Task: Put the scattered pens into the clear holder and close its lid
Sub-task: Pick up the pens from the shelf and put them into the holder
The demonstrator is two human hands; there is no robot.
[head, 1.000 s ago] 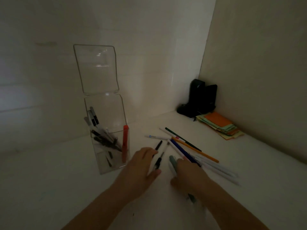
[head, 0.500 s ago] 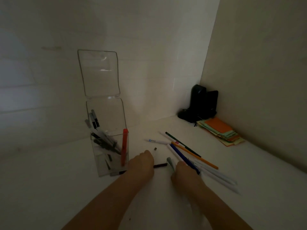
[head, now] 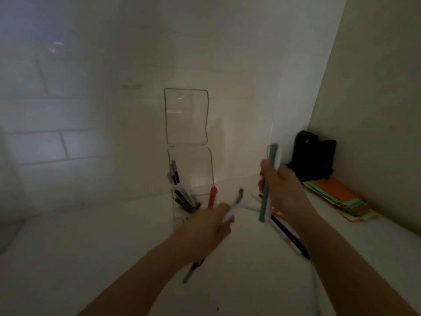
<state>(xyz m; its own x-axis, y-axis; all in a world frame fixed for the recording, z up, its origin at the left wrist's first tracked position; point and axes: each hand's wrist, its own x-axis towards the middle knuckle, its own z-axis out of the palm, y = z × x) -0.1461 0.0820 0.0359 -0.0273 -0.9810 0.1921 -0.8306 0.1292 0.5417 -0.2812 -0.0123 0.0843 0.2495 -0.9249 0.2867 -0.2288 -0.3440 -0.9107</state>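
Two hands are closed on pens, left hand point(head: 210, 226) just before the open holder point(head: 191, 179), right hand point(head: 280, 188) gripping a teal pen point(head: 265, 201) mid-barrel; more pens point(head: 286, 233) lie on the desk, likely light, stiff, slippery

Red marker point(head: 212, 197), perhaps teal pen point(head: 266, 197), orange-and-green paper stack point(head: 337, 197).

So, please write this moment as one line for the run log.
left hand: holds pens | right hand: holds teal pen | clear holder: lid open, red pen inside | pens left on table
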